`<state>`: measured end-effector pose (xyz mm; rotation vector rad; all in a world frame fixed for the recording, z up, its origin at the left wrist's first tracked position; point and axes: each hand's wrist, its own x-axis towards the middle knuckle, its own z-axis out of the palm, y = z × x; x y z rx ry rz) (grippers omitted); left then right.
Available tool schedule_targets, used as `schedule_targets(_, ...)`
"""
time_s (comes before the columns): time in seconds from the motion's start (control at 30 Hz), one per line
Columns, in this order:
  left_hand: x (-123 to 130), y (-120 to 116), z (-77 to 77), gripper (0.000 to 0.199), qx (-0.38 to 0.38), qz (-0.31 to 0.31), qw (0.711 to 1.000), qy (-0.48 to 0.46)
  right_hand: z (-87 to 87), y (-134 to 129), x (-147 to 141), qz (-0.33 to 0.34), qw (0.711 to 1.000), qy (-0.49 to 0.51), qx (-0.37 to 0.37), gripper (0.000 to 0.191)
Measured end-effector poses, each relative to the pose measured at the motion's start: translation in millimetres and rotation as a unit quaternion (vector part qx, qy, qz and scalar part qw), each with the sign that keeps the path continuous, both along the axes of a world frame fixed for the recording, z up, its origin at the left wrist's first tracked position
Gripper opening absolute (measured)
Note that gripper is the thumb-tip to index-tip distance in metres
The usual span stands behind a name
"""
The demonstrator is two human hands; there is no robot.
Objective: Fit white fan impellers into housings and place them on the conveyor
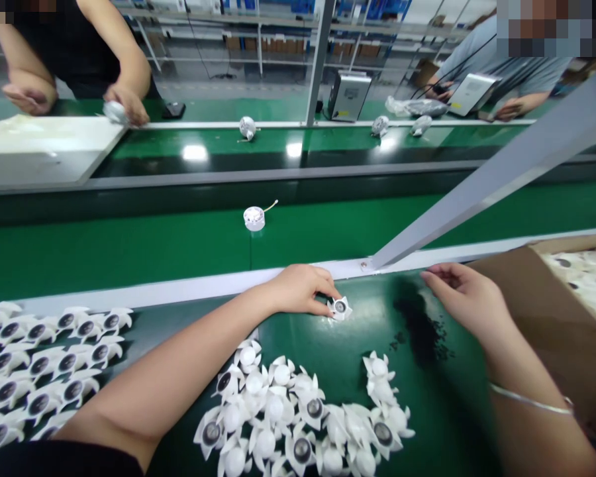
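Note:
Between the thumb and fingers of my left hand (302, 290) is a small white fan blade wheel (340, 307) with a round hub facing up, held at the green worktop. My right hand (467, 298) is raised to the right of it, fingers curled and thumb against them; whatever it may pinch is too small to make out. Tiny black pieces (422, 324) lie scattered on the worktop beside that hand. Nearer to me is a loose heap of white fan blade wheels (278, 411), some showing dark hub centres. More blade wheels (40, 364) stand in rows at the left.
A cardboard box (521, 298) of white parts stands at the right. A grey post (477, 179) slants up from the worktop's white edge rail. Beyond it, a green conveyor (129, 245) carries a clear round part with a wire (254, 218). Two people work across the line.

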<state>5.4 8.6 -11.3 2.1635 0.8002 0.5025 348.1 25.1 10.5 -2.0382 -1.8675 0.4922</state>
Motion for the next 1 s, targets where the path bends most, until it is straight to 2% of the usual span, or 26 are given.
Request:
schedule_targets(0.13,0,-1,-3.2,0.033,0.004,0.018,1.0,-0.009,-1.5,79,12,-0.043,0.991,-0.112,0.065,0.04)
schedule_targets(0.23,0,-4,-2.9,0.036,0.03,0.024,0.999,-0.008,8.5,135,4,-0.059,0.977,-0.182,0.089,0.045)
schedule_targets(0.3,0,-6,-1.8,0.036,0.052,0.022,0.998,-0.004,15.7,163,3,-0.084,0.968,-0.219,0.094,0.044)
schedule_targets(0.4,1,-6,-1.8,0.034,0.039,0.046,0.998,-0.008,20.4,186,12,-0.096,0.956,-0.261,0.089,0.042)
schedule_targets(0.53,2,-4,-3.5,0.035,-0.008,0.056,0.998,0.008,15.5,192,21,-0.074,0.952,-0.281,0.092,0.035)
schedule_targets(0.63,1,-5,-2.2,0.034,-0.022,0.065,0.998,0.011,12.9,177,19,-0.057,0.95,-0.276,0.135,0.031)
schedule_targets(0.7,0,-6,0.5,0.04,-0.013,0.067,0.998,0.005,11.3,152,16,-0.047,0.948,-0.261,0.179,0.031)
schedule_targets(0.8,-1,-8,5.4,0.065,-0.023,0.057,0.998,-0.028,4.0,86,8,-0.043,0.946,-0.221,0.231,0.05)
schedule_targets(0.87,-1,-7,5.8,0.063,-0.066,0.067,0.993,-0.068,-1.4,32,-2,-0.045,0.946,-0.176,0.269,0.066)
schedule_targets(0.93,-1,-3,2.0,0.054,-0.114,0.098,0.984,-0.098,-3.4,-18,-17,0.03,0.93,-0.043,0.363,0.061)
schedule_targets(1.0,0,1,-4.0,0.053,-0.152,0.12,0.975,-0.11,-2.5,-55,-38,0.17,0.924,0.05,0.338,0.044)
